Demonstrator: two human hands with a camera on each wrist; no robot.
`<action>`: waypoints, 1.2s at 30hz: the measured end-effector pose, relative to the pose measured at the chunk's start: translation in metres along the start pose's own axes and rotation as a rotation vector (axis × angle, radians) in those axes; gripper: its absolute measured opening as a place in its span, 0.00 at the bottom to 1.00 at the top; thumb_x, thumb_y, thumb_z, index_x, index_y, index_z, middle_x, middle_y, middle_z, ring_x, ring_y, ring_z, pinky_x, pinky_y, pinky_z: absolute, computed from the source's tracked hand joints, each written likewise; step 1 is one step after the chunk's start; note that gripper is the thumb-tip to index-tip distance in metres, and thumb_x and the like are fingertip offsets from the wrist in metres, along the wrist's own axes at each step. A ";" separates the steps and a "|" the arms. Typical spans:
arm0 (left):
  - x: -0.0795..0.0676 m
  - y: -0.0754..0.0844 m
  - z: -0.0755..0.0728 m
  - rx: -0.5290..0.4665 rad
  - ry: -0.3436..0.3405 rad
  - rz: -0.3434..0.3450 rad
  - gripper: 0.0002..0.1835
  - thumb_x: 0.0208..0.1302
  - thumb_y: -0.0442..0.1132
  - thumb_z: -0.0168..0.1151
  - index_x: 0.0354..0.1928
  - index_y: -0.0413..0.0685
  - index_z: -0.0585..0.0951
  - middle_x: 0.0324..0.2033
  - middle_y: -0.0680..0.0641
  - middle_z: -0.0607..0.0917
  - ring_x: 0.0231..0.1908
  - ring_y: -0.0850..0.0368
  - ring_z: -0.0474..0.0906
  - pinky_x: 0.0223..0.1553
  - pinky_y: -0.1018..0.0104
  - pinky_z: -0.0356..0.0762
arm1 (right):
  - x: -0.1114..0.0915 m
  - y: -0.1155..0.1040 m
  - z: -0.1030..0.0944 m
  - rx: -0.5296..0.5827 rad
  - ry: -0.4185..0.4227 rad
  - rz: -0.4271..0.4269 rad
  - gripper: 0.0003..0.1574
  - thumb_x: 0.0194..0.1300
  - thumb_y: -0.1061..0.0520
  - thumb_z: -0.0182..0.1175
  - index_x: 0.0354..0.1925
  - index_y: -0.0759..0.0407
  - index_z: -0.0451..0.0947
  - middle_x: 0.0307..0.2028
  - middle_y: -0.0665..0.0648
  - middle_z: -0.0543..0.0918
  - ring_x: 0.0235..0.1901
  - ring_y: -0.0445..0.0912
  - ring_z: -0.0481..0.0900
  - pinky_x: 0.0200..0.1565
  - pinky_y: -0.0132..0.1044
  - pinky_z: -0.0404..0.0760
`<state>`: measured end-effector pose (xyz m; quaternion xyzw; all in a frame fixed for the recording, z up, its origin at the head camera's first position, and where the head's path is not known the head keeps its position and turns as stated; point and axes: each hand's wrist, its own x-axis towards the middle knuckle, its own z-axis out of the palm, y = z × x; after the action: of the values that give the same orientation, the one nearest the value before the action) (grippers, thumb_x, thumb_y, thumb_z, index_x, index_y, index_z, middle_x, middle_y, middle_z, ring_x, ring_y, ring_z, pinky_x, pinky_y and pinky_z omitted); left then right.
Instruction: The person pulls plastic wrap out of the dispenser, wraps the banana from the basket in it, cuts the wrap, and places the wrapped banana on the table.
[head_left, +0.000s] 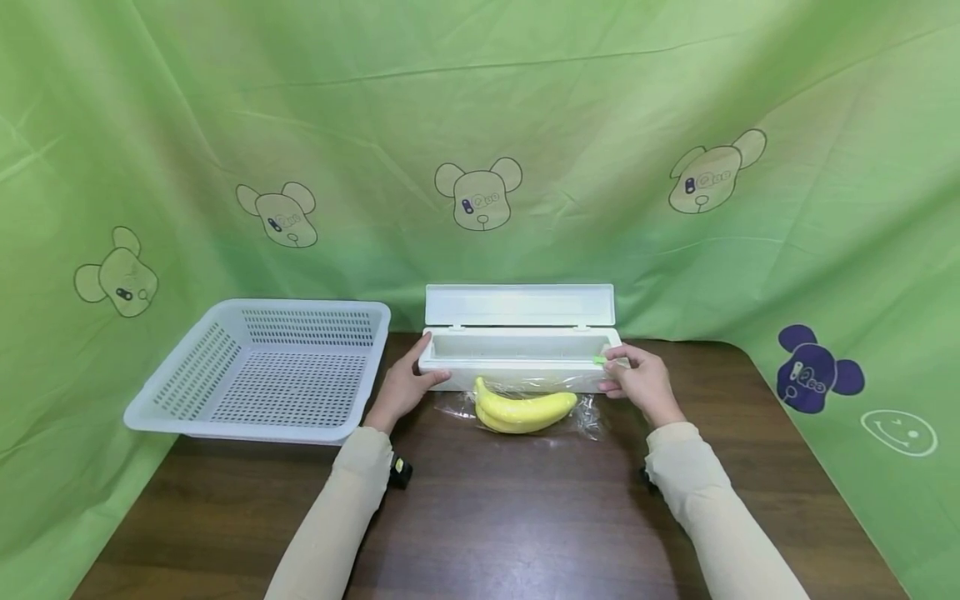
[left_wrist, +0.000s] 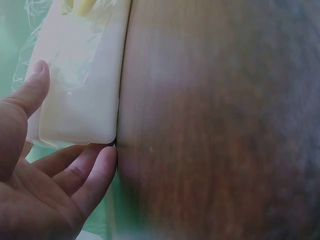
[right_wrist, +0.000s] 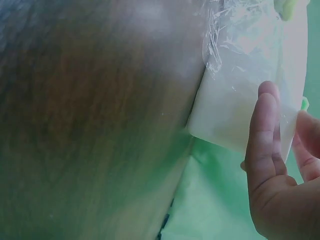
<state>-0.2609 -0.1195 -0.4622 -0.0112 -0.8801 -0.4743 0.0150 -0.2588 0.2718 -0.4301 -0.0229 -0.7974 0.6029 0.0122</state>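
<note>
A long white plastic wrap box stands on the table with its hinged lid raised at the back. Round the box's left end is my left hand, thumb on the front face and fingers at the end wall. At the right front edge, my right hand pinches a small green slider, other fingers resting against the front. Yellow bananas lie just before the box, under clear film. The film also shows against the box in the right wrist view.
A white slotted basket stands to the left, near my left forearm. Brown wooden table extends in front of the box. Green printed cloth hangs behind and at both sides.
</note>
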 end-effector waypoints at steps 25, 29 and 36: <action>-0.001 0.000 -0.002 -0.016 -0.001 0.011 0.47 0.61 0.56 0.72 0.79 0.70 0.58 0.74 0.46 0.64 0.72 0.41 0.58 0.70 0.43 0.57 | 0.003 0.008 -0.011 -0.005 -0.034 -0.033 0.19 0.73 0.66 0.54 0.58 0.76 0.70 0.59 0.81 0.73 0.24 0.50 0.87 0.31 0.45 0.87; -0.001 0.001 -0.001 -0.010 0.002 0.013 0.46 0.62 0.56 0.72 0.79 0.69 0.58 0.74 0.45 0.64 0.72 0.41 0.58 0.70 0.43 0.57 | 0.003 0.009 -0.012 0.001 -0.034 -0.032 0.19 0.73 0.66 0.54 0.58 0.76 0.70 0.59 0.81 0.73 0.24 0.50 0.87 0.31 0.45 0.87; -0.002 0.001 -0.001 -0.008 0.002 0.014 0.46 0.62 0.55 0.72 0.79 0.68 0.59 0.74 0.45 0.65 0.72 0.41 0.59 0.70 0.43 0.57 | 0.002 0.010 -0.013 0.005 -0.035 -0.025 0.19 0.74 0.66 0.54 0.58 0.76 0.70 0.58 0.81 0.73 0.24 0.50 0.87 0.31 0.44 0.87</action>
<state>-0.2593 -0.1194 -0.4606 -0.0169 -0.8780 -0.4780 0.0192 -0.2599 0.2872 -0.4364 -0.0024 -0.7961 0.6051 0.0059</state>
